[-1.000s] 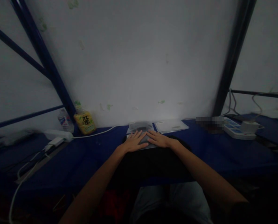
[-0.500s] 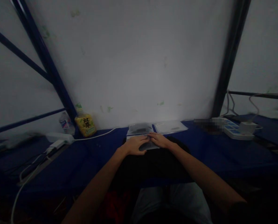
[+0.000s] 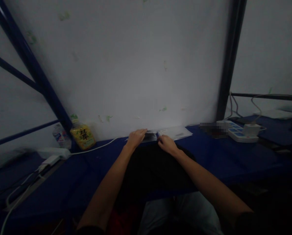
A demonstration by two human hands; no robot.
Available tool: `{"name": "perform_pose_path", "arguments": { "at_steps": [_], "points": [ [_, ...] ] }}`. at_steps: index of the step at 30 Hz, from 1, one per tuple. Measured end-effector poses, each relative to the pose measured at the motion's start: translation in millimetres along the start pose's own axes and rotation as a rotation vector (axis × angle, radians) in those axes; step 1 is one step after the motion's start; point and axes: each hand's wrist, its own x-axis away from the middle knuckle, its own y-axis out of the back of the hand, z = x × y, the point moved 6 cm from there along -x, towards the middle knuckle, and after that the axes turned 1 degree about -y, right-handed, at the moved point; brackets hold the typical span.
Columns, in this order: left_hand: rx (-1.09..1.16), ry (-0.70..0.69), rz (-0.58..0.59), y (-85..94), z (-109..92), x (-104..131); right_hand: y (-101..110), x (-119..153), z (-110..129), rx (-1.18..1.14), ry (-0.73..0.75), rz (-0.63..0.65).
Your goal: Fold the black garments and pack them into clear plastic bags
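Near the wall, a flat clear plastic packet [image 3: 149,137] with something dark inside lies at the back of the blue table [image 3: 99,169]. My left hand [image 3: 136,137] is at its left side, fingers together and partly over it; the grip beneath is hidden. At the packet's right edge is my right hand [image 3: 167,143], its fingers curled in and closed; what they hold is too small to make out. A white packet [image 3: 176,132] lies just beyond my right hand. Black cloth [image 3: 158,173] is spread in front of both hands.
A yellow bottle [image 3: 83,135] and a clear bottle [image 3: 62,137] stand at the back left, by a blue post. White power strips and cables lie at the left. Another power strip [image 3: 242,133] with a white plug sits at the right, beside a blurred patch.
My hands have moved apart and towards the wall, off the near packet that lay under them. My right fingers have curled in. The view has shifted slightly to the right.
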Motion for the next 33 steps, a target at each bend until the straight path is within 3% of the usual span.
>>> {"name": "perform_pose_path", "arguments": {
  "at_steps": [3,7,12,16,22,28,33],
  "points": [
    [0.002,-0.023,0.078,-24.6,-1.7,5.3,-7.6,2.4,2.3,0.022,0.014,0.075],
    [-0.053,-0.051,0.157,-40.2,-6.8,12.6,-17.9,4.2,-3.3,0.063,0.012,0.151],
    [0.042,0.051,0.228,-42.6,2.9,22.9,-12.3,3.3,-3.2,0.091,0.042,0.049],
    [0.161,0.014,0.248,-35.0,16.0,44.8,-6.7,-0.3,-3.9,0.041,0.057,-0.013],
    [0.197,0.106,0.319,-22.7,50.3,94.1,-9.5,-5.7,-15.7,-0.062,0.008,-0.028],
    [0.338,0.198,0.160,0.1,66.6,100.0,-8.2,-8.9,-18.9,-0.186,0.001,-0.036],
    [0.514,0.341,0.009,36.8,63.2,97.6,16.1,-10.5,-7.1,-0.415,0.059,-0.040]
  ]
}}
